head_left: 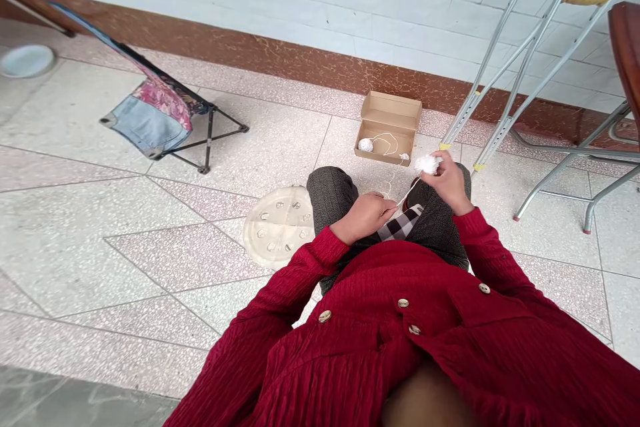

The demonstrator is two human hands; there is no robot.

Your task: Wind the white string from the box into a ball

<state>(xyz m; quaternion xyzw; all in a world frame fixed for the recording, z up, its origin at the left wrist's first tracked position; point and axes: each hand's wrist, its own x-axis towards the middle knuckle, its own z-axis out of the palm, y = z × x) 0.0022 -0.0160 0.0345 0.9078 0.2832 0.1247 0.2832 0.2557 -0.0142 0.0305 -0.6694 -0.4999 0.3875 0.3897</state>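
Observation:
My right hand [449, 180] is closed around a fluffy white yarn bundle [427, 164] above my right knee. A white yarn strand [411, 192] stretches down and left from the bundle to my left hand [367, 215], whose fingers are closed on it between my knees. Just beyond my hands, an open cardboard box [383, 155] rests on the floor. Inside it are a white yarn ball [366, 145], loose loops of yarn and a small white tuft [404, 157]. Loose yarn also hangs between the box and my left hand. A black-and-white checked cloth [401, 223] shows below my hands.
At left is a folding chair [150, 117], with a pale basin [27, 61] farther off. A round beige mat [273, 230] lies beside my left leg. Crutches [515, 97] lean on the tiled wall at right, near a metal-legged stool [575, 160].

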